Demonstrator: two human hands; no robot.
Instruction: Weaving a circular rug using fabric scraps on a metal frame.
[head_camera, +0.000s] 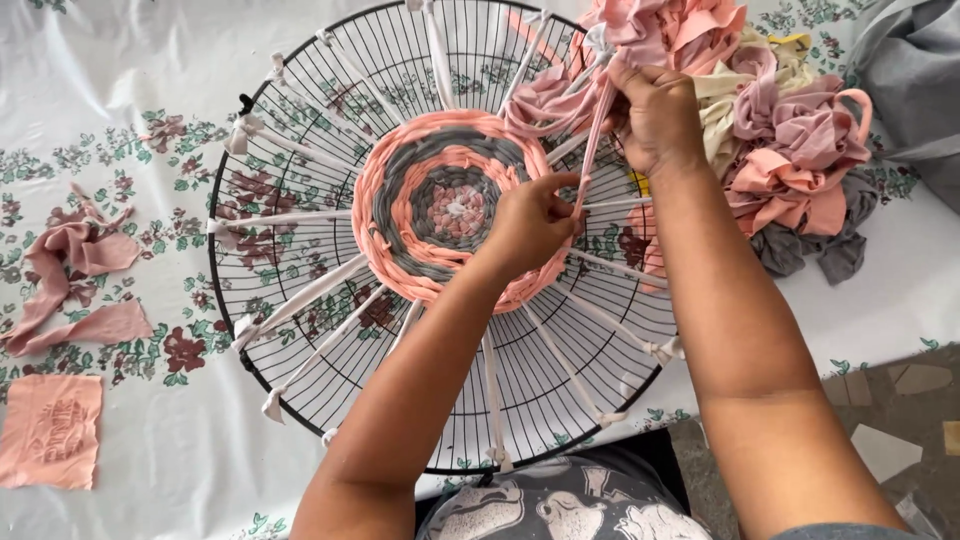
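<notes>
Left hand (530, 222) pinching pink fabric strip (596, 130), right hand (655, 118) pulling it, woven round (450, 205) on wire fan guard (300, 330)

no packages, labels, signs or screens in view.

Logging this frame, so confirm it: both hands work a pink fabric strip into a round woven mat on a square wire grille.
Wrong on one point: the head view shows a round wire grille, not a square one. The rest holds: the left hand and right hand work a pink fabric strip into the round woven mat.
</notes>
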